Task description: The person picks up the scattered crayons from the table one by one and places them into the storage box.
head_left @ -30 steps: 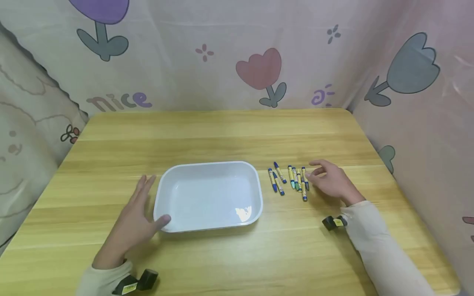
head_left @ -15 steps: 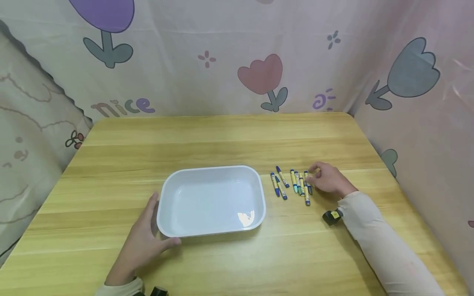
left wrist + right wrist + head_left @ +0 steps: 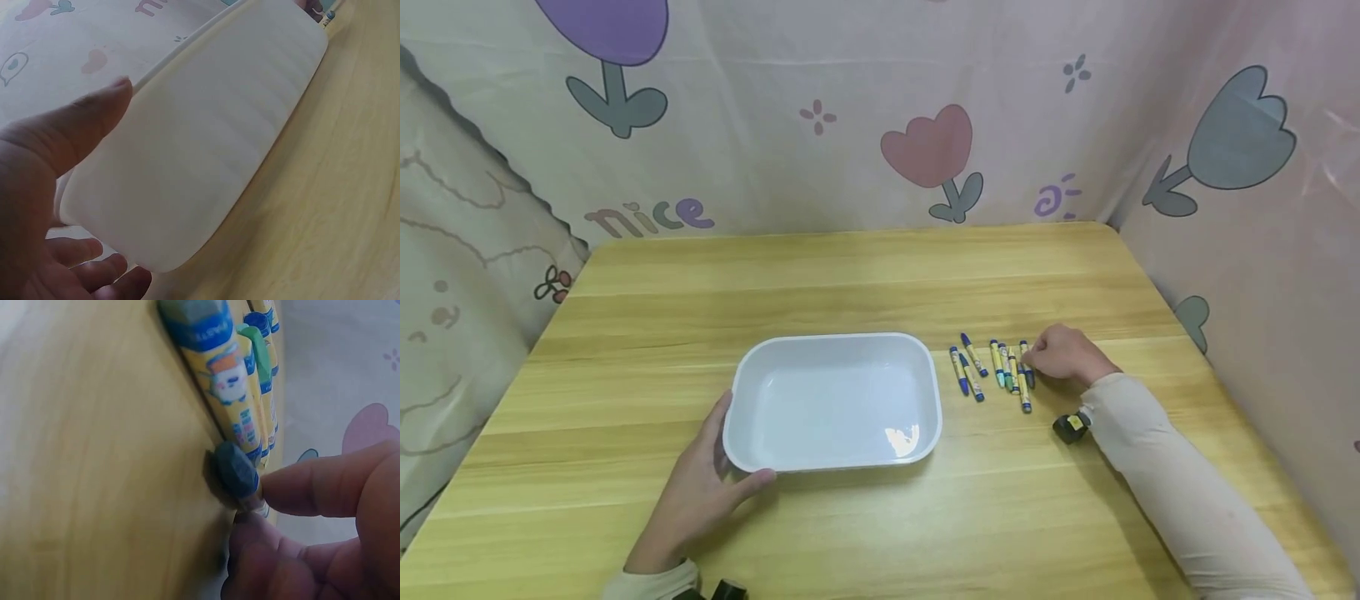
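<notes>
Wood-grain tabletop (image 3: 880,537) seen from above. White tray (image 3: 835,404) a little left of centre, level, open side up, long sides running across. Bright patch of reflected light on its inner floor, near the front right corner.

Left grip (image 3: 696,492) at the tray's front left corner. Spread wide around it: thumb along the front wall close to the rim, fingers down the left end. From the left wrist, thumb tip near the rim, other fingers loosely bent low by the corner.

Right of the tray, near but apart: short yellow-wrapped crayons with blue bands, lying flat in two loose groups. Nearest the tray, three blue-tipped crayons (image 3: 972,377) at slants. Farther right, a tighter row, including a mint-tipped crayon (image 3: 997,364) and a green-tipped crayon (image 3: 1006,367), side by side.

Right grip (image 3: 1063,354) at the right-hand end of that row, pinching a dark-tipped crayon (image 3: 236,472) between thumb and fingers. Dark tip just beside the end of a crayon with a cartoon figure (image 3: 231,381). Raised off the tabletop or not: cannot tell.

Pale sleeves (image 3: 1180,492) on both arms, small black device (image 3: 1071,427) at the right wrist. Behind, pale curtain (image 3: 760,125) printed with flowers and "nice".
</notes>
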Tool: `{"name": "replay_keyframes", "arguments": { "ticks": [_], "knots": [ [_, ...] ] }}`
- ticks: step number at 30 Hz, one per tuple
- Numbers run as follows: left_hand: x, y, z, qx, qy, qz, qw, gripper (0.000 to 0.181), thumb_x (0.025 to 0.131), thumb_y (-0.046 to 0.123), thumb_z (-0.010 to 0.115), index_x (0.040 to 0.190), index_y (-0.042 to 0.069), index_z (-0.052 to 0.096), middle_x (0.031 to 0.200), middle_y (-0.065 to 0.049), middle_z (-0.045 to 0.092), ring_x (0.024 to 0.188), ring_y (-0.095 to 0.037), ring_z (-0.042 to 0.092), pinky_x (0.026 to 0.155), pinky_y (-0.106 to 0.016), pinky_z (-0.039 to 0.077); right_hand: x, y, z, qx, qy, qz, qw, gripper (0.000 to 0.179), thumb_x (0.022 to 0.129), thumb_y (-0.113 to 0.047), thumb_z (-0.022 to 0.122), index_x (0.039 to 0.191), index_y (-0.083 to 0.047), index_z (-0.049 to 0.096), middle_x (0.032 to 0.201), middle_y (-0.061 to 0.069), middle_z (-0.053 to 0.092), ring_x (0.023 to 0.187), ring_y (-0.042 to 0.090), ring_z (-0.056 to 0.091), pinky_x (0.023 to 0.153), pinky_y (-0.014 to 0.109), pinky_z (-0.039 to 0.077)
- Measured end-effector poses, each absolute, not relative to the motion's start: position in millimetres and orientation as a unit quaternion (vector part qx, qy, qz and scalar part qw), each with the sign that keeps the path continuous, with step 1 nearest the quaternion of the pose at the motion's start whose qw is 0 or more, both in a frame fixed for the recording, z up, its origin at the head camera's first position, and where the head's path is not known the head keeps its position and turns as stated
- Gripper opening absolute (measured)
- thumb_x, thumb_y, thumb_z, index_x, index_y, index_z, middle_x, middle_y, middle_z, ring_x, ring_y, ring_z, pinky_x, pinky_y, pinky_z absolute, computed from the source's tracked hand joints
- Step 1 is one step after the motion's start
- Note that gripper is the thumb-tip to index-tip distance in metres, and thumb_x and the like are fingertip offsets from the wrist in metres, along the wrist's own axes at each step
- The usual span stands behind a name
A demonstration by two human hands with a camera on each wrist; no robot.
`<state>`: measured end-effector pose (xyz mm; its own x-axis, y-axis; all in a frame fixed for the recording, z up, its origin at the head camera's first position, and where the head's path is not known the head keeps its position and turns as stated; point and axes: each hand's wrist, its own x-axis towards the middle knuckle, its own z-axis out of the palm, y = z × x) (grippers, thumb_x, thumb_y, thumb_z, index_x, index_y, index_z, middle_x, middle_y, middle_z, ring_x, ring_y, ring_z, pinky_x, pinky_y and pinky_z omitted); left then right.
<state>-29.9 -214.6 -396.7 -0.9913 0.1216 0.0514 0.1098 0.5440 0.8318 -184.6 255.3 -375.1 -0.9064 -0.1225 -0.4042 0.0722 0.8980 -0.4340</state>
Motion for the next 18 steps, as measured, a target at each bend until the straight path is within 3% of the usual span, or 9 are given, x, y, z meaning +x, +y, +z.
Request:
{"name": "replay_keyframes", "arguments": {
  "ticks": [10, 14, 18],
  "knots": [
    [-29.1, -212.1, -395.9, 0.081, 0.901, 0.425, -0.012, 0.112, 0.067, 0.028, 0.081, 0.147, 0.011, 0.005, 0.146, -0.020, 0.022, 0.123, -0.038, 0.039, 0.090, -0.004, 0.031, -186.0, 255.2, -374.4, -0.020, 0.945, -0.238, 0.225, 0.043, 0.091, -0.025, 0.047, 0.049, -0.015, 0.042, 0.045, -0.005, 0.038, 0.040, 0.009, 0.035, 0.039, 0.018, 0.031],
    [-29.3, -211.7, -396.1, 0.078, 0.907, 0.413, -0.014, 0.111, 0.068, 0.031, 0.081, 0.147, 0.011, 0.005, 0.145, -0.021, 0.024, 0.121, -0.038, 0.040, 0.094, -0.022, 0.041, -186.9, 255.3, -372.4, -0.018, 0.933, -0.278, 0.226, 0.040, 0.092, -0.021, 0.044, 0.052, -0.013, 0.043, 0.048, -0.001, 0.045, 0.043, 0.012, 0.040, 0.042, 0.021, 0.037],
    [-29.9, -211.9, -397.9, 0.077, 0.908, 0.411, -0.014, 0.112, 0.068, 0.032, 0.080, 0.147, 0.012, 0.005, 0.144, -0.022, 0.025, 0.121, -0.038, 0.041, 0.093, -0.040, 0.041, -188.3, 256.1, -372.5, -0.016, 0.905, -0.351, 0.241, 0.035, 0.093, -0.015, 0.041, 0.059, -0.007, 0.044, 0.056, 0.005, 0.052, 0.048, 0.015, 0.046, 0.046, 0.023, 0.043]
  ]
}}
